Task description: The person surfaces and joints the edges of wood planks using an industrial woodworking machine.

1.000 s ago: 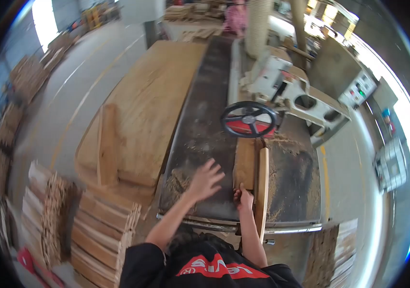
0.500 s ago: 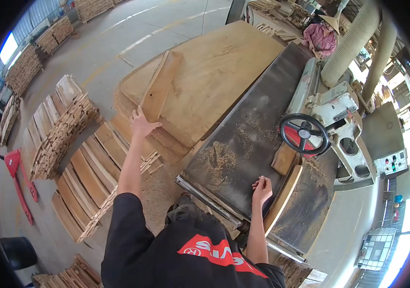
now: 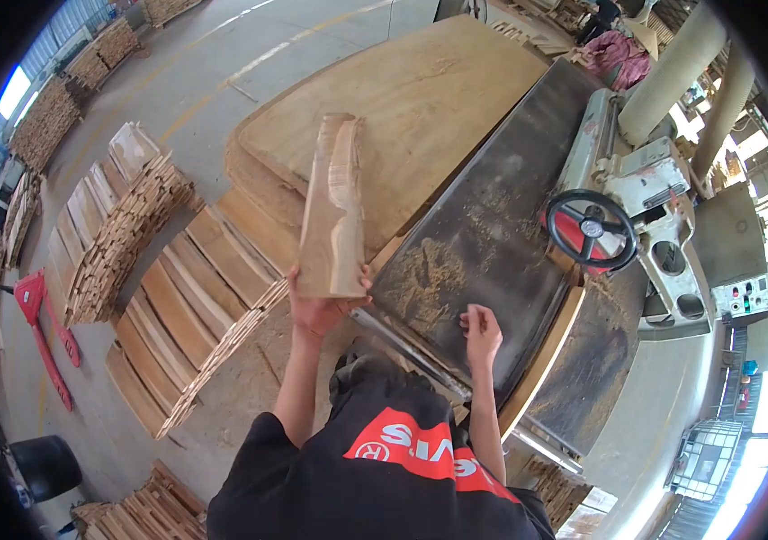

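Observation:
My left hand (image 3: 319, 309) grips the near end of a wooden board (image 3: 332, 216), thumb and fingers around its two edges. The board is tilted up in front of me and has a wavy natural edge on its right side. Behind it lies the tan wooden side table (image 3: 420, 99). Over the near part of the dark machine table (image 3: 483, 234) hovers my right hand (image 3: 481, 335), its fingers curled together; what they hold, if anything, is hidden. Sawdust (image 3: 429, 274) lies scattered beside that hand. To its right runs a long wooden fence (image 3: 541, 360).
A black handwheel (image 3: 592, 229) sits on the saw machine at right, under thick hoses (image 3: 676, 81). Stacked boards (image 3: 177, 306) lie at left, near a red pallet jack (image 3: 37, 315). A person in a pink top (image 3: 616, 58) is at the far end.
My left hand has lifted the board off the side table and brought it closer and rightward, tilting it up. My right hand stays over the machine table, with fingers still curled.

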Demonstrator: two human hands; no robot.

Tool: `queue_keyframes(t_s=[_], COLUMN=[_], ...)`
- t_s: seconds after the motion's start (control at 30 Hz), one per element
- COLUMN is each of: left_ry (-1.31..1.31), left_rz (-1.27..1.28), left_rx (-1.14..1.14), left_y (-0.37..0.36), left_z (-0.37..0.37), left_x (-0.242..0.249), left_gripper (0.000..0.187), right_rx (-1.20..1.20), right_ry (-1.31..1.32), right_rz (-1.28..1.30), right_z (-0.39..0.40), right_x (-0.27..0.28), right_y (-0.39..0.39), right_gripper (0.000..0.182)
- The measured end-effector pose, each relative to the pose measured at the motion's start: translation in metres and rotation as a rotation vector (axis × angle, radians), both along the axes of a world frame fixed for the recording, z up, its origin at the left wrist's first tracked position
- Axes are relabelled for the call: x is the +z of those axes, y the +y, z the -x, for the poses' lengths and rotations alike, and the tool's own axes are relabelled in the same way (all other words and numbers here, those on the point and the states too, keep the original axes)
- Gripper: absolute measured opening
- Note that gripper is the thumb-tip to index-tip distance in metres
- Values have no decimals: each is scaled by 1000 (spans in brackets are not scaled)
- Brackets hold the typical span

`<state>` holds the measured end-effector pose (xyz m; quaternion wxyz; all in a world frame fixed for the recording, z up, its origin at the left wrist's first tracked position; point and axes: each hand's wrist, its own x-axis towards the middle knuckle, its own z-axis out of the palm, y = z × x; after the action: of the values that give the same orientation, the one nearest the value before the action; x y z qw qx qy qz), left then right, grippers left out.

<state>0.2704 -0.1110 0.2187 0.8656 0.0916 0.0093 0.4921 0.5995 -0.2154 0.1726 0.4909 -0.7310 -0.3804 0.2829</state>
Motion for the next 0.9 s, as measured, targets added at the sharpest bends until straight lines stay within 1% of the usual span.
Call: queue_keyframes(t_s=[0.03,0.1,0.17,0.23,0.27,0.33,0.37,0.4,0.47,0.5,0.57,0.6,0.67,0.7,0.73,0.8,0.9], left_ry=[-30,-28,-55,93,167,738,873,1003,965,1006,1082,1160,1529,1703,1779,1913,1665], left_rz=[-34,20,114,129,133,6,-23,-54,-26,-105,-265,-343,-618,-772,-854,-1004,-1292], left_rx=[-18,-32,-50,6,26,-187,-236,-292,-288,-276,-266,-283,-296,-284,-189,34,15], left_y=[-7,-27,-49,-76,-85,-88,-95,-101,-123,-131,-150,-157,-164,-166,-171,-180,-166], left_z=[-1,-6,-17,-29,-32,-31,-34,-37,-55,-61,-67,-67,-66,-67,-70,-75,-68], left_x=[-10,-16,-12,-7,-6,-19,-27,-31,-26,-24,-19,-18,-10,-7,-6,-3,-9], left_gripper=[107,110,111,99,93,80,75,69,58,56,53,60,71,77,83,94,94], right_rx=[66,247,450,617,692,721,731,644,558,511,375,301,331,300,265,117,-130], right_ry=[-21,-109,-441,-618,-709,-581,-514,-442,-320,-259,-161,-110,-34,23,78,214,803], right_rz=[-29,-12,-215,-267,-290,-156,-89,-57,-58,-60,-17,3,202,253,304,315,81], right_z=[21,66,88,113,122,131,132,130,127,126,134,137,134,134,134,138,133], right_x=[16,76,89,131,142,123,107,89,72,66,60,57,43,34,27,10,-27], right_y=[4,7,6,3,0,-17,-28,-42,-73,-89,-122,-137,-158,-165,-172,-182,-197], right_gripper=[22,28,52,67,75,84,89,93,93,93,81,75,63,56,51,41,40])
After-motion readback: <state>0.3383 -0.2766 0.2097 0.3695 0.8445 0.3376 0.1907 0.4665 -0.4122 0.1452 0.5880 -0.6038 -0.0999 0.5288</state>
